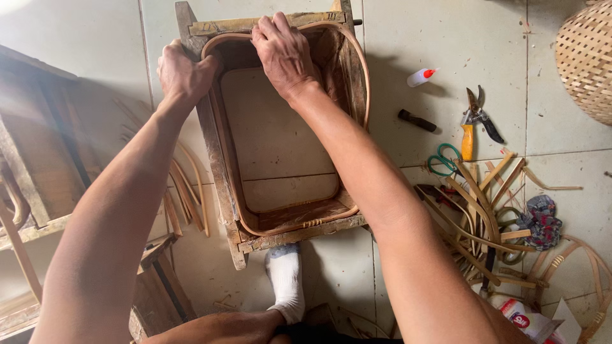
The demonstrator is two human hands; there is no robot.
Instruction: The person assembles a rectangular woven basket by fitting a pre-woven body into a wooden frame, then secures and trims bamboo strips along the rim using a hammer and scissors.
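The left hand point(183, 71) grips the wooden frame's point(220, 167) far corner; the right hand point(284, 52) presses, fingers curled, on the bamboo strip point(358, 76) bent inside it. Steady, even pressure should seat the hoop flush. Everything sits on a pale tiled floor point(459, 38), pruning shears point(475, 121) and bamboo offcuts point(478, 210) nearby.

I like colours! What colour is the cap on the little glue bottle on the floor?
Red. The glue bottle is white with a red cap, seen in the head view.

glue bottle point(420, 77) | white, red cap | floor, right of frame
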